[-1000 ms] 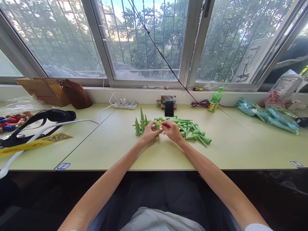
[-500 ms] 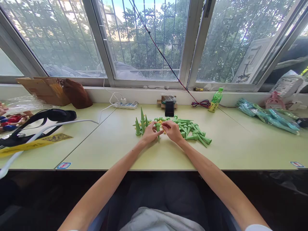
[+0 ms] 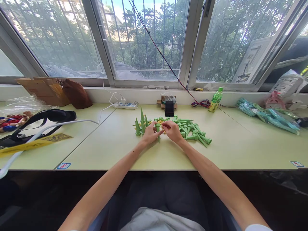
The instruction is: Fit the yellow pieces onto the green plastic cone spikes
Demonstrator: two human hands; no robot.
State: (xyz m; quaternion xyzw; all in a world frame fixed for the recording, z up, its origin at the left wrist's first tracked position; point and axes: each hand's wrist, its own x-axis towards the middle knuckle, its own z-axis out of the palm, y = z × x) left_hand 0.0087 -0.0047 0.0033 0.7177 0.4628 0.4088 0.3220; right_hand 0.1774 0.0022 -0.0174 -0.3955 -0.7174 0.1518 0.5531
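Note:
My left hand (image 3: 149, 134) is closed around a green plastic plant-watering spike (image 3: 158, 137), its narrow tip pointing down over the table. Close beside the spike's wide end, my right hand (image 3: 172, 131) has its thumb and fingers pinched together; what they hold, if anything, is too small to make out. Small yellow pieces (image 3: 161, 122) lie behind and between the hands, partly covered by them. To the left, several green spikes (image 3: 138, 127) stand upright on their caps. A loose heap of green spikes (image 3: 192, 131) lies to the right of my right hand.
A phone-like black object (image 3: 169, 109) leans on a small cardboard box behind the hands. A green bottle (image 3: 216, 100) stands back right, near bagged blue-green items (image 3: 269, 115). Left are a power strip (image 3: 125, 105), a white cable, a black strap (image 3: 55, 114) and a brown pouch (image 3: 76, 94).
Both my hands stay almost in place, with the spike still in the left one. At the far left edge, another person's fingers have gone out of view.

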